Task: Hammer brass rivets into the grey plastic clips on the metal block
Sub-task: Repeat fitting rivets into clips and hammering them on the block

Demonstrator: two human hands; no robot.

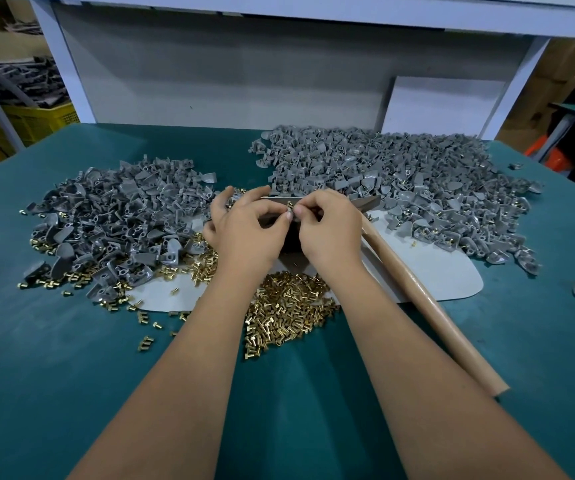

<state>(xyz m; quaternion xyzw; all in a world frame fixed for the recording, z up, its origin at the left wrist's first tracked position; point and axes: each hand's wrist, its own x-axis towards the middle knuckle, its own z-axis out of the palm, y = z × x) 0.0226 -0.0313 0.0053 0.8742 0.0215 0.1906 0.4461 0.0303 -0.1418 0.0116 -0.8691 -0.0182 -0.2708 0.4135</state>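
Note:
Both hands meet over the dark metal block [287,242] at the table's middle. My left hand [244,226] and my right hand [327,226] pinch a small grey plastic clip [289,214] between thumbs and forefingers, with a brass rivet [290,204] showing just above the fingertips. The block is mostly hidden under the hands. A heap of loose brass rivets [286,306] lies just in front of the block. The hammer lies to the right, its brown handle [428,299] running toward me and its head [369,202] behind my right hand.
Grey clips lie in a pile on the left [112,216] and a larger pile at the back right [400,181]. A pale grey mat [435,271] lies under the work area on the green table [54,375]. A white board [441,105] leans against the back wall.

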